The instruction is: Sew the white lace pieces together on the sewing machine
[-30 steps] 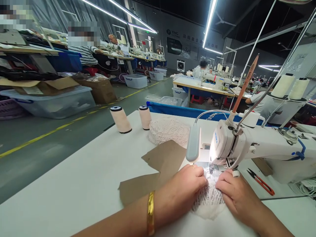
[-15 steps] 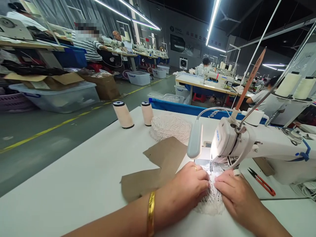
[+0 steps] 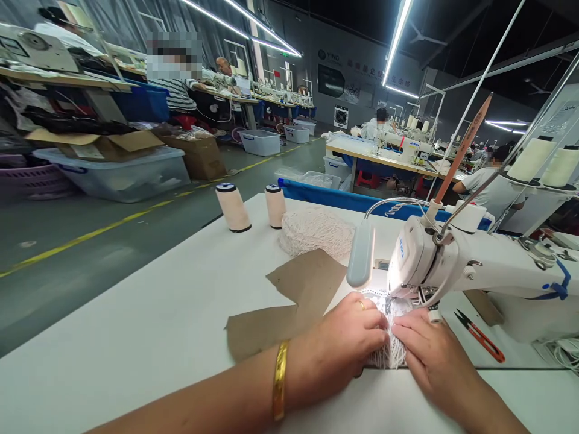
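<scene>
White lace fabric [image 3: 392,355] lies under the needle area of a white sewing machine [image 3: 497,256], lit by its lamp. My left hand [image 3: 350,328], with a gold bracelet at the wrist, grips the lace on its left side with bent fingers. On the other side, my right hand [image 3: 434,355] has its thumb and fingers closed on the lace, close to the presser foot. The foot and needle are partly hidden by glare. Left of the machine head rests a flat brown pattern piece [image 3: 312,280], and behind it a heap of white lace [image 3: 316,232].
Two peach thread cones [image 3: 234,208] stand at the table's far left edge. Red-handled thread snips [image 3: 482,337] lie right of my right hand. A grey lamp [image 3: 360,256] hangs left of the machine head. Co-workers sit at other machines beyond the aisle.
The lace has slid away from me under the machine, and its near edge is now closer to the needle. My hands stay beside it. The view has shifted slightly.
</scene>
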The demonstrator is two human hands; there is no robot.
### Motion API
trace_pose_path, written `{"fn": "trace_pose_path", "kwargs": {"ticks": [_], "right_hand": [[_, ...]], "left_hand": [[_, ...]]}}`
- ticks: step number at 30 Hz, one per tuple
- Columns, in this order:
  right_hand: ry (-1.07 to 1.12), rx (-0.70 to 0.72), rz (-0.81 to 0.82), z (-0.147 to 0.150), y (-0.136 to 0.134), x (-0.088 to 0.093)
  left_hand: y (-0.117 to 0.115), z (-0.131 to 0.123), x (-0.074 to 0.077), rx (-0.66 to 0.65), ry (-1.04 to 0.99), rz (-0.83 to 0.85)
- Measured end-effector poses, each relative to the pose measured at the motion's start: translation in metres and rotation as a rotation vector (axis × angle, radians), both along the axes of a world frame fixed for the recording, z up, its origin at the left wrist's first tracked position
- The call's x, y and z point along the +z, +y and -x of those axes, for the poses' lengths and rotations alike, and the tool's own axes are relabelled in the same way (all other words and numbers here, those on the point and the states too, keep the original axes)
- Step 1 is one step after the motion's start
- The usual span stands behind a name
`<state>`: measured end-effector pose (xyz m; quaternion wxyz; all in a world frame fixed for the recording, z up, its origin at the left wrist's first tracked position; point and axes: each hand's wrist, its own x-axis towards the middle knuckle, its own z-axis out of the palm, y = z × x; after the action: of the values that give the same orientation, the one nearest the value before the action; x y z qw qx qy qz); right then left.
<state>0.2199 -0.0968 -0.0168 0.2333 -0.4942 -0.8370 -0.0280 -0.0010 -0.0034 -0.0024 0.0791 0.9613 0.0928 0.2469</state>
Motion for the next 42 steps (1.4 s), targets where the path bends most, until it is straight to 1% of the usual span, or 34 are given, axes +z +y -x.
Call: {"fn": "trace_pose_path", "kwargs": {"ticks": [2, 5, 9, 14, 18, 23, 26, 30, 35, 38, 42], "right_hand": [[-0.001, 0.031, -0.001, 0.001, -0.002, 0.003], [-0.006, 0.078, -0.030, 0.002, -0.005, 0.005], [0.000, 0.101, -0.018, 0.002, -0.007, 0.004], [-0.010, 0.081, -0.027, 0.002, -0.005, 0.002], [-0.018, 0.045, -0.030, 0.001, -0.002, -0.001], [-0.022, -0.005, -0.049, -0.001, 0.002, -0.006], [-0.020, -0.042, -0.028, -0.004, 0.005, -0.011], [-0.027, -0.135, 0.015, -0.006, 0.008, -0.019], [-0.054, -0.257, 0.036, -0.003, 0.011, -0.021], [-0.049, -0.250, 0.004, -0.001, 0.012, -0.020], [-0.025, -0.209, -0.036, -0.002, 0.012, -0.022]], "left_hand": [[-0.008, 0.001, 0.000, -0.062, 0.003, -0.007], [-0.014, 0.002, 0.000, -0.074, 0.009, -0.036], [-0.011, 0.002, -0.004, -0.066, 0.002, -0.057], [-0.008, 0.000, -0.007, -0.045, -0.026, -0.061], [-0.005, 0.000, -0.008, -0.004, -0.009, -0.075], [0.001, -0.002, -0.011, 0.024, 0.047, -0.026], [0.007, -0.005, -0.012, 0.053, 0.043, -0.045], [0.013, -0.010, -0.014, 0.116, 0.030, -0.105], [0.017, -0.013, -0.012, 0.146, 0.057, -0.079], [0.016, -0.012, -0.009, 0.183, 0.079, -0.034], [0.013, -0.008, -0.004, 0.301, 0.102, 0.009]]}}
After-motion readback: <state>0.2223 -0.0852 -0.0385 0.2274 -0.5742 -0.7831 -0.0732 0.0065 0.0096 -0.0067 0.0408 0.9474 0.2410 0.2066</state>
